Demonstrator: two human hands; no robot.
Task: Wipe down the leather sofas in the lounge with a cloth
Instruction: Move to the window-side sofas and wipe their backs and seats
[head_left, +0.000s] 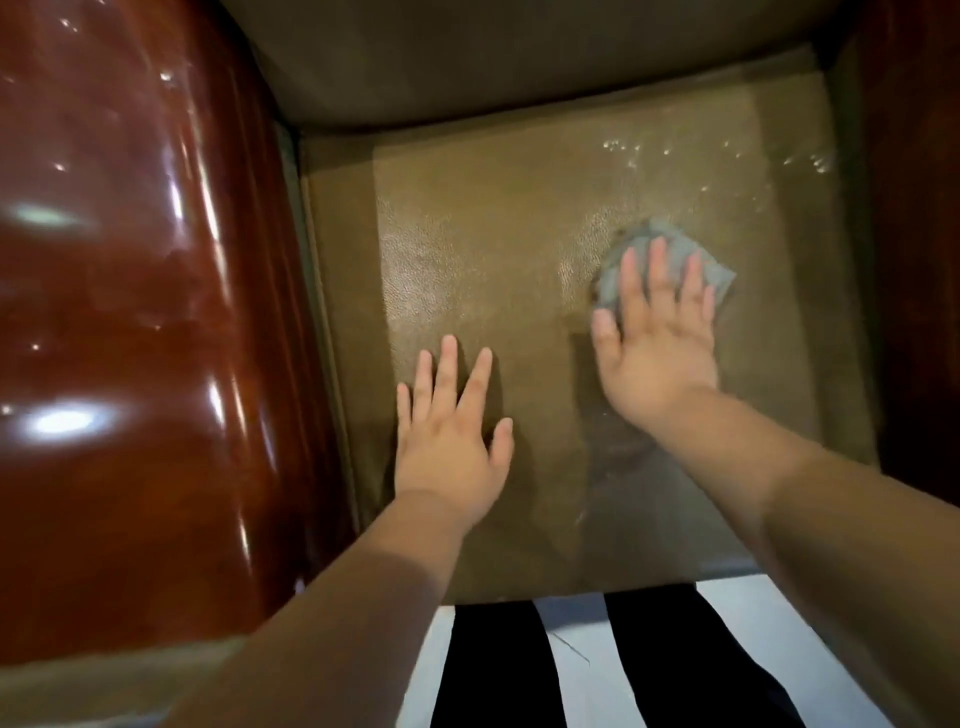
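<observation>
Leather seat cushion (493, 218) looks partly wiped, sheen and droplets far right, as the right hand (657, 338) presses flat-fingered on the grey cloth (670, 249) mid-seat, the left hand (449, 436) rests open, backrest (493, 57) seemingly left.

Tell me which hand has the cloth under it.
The right hand: its straight fingers press the grey cloth onto the seat cushion. The left hand rests flat on bare leather.
</observation>
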